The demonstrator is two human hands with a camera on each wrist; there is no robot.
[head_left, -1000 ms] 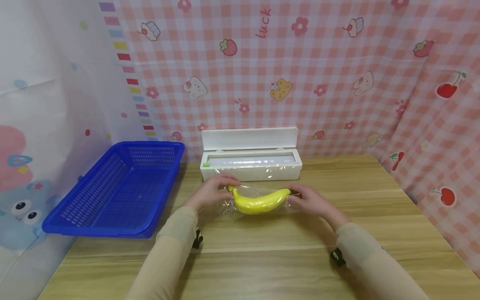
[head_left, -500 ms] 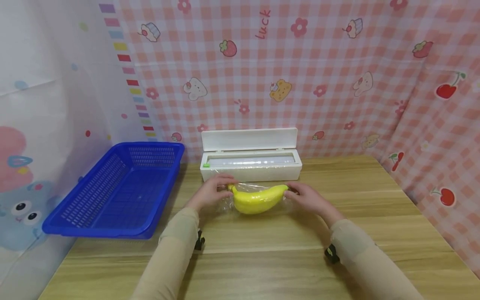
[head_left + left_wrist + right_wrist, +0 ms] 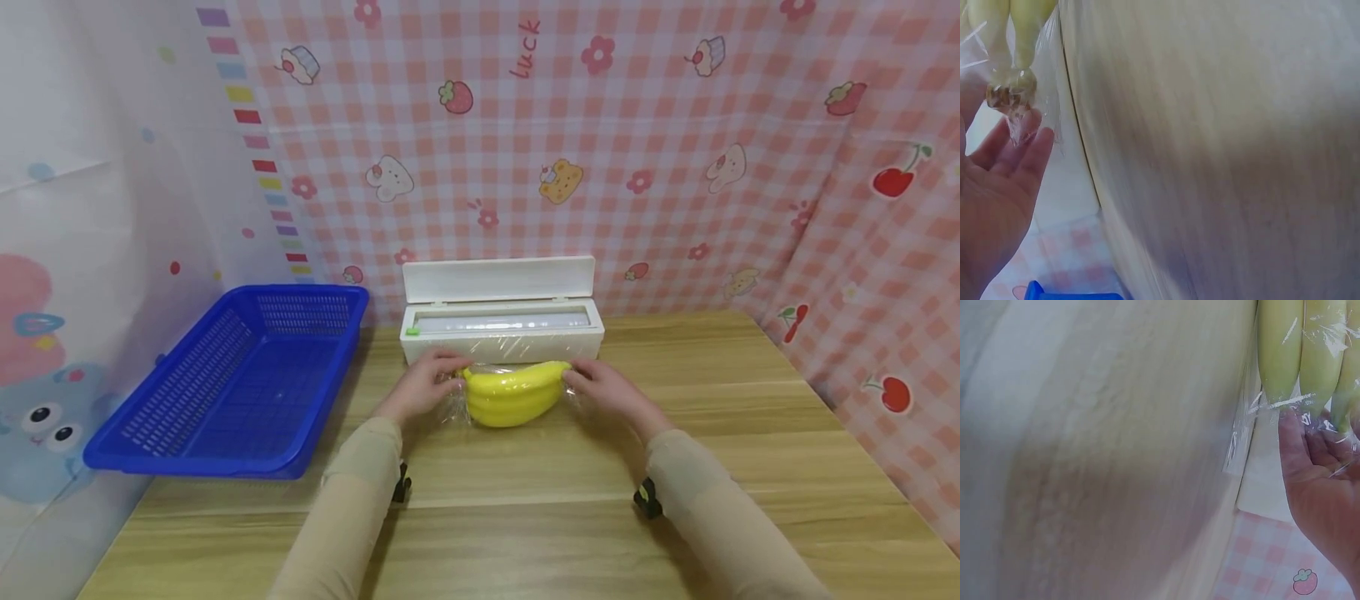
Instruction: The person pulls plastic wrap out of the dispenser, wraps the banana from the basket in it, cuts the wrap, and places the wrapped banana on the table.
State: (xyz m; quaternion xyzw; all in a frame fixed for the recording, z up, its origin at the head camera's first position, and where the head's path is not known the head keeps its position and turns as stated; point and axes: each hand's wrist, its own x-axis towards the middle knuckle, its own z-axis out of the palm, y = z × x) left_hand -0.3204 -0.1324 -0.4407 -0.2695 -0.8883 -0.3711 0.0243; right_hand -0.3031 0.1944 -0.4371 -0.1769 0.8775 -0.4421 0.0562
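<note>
A bunch of yellow bananas (image 3: 516, 396) lies sideways between both hands, close over the wooden table, with clear cling film (image 3: 1235, 447) around it. My left hand (image 3: 422, 387) holds the wrapped stem end; in the left wrist view its fingers lie behind the brown stem (image 3: 1013, 94) and the film's twisted tail. At the other end, my right hand (image 3: 609, 390) grips the banana tips through the film, thumb in front and fingers behind. Just beyond the bunch stands a white cling film dispenser (image 3: 502, 346), its lid (image 3: 498, 279) raised and a roll visible inside.
To the left sits a blue plastic basket (image 3: 277, 375) with slotted sides. The wooden table (image 3: 517, 533) stretches in front of the dispenser. A pink checked cloth (image 3: 487, 150) hangs behind, and printed cloth also covers both sides.
The bunch has rolled, so more of its bananas show now. My right hand has shifted slightly left with the tips, which sit higher. My left hand has barely moved.
</note>
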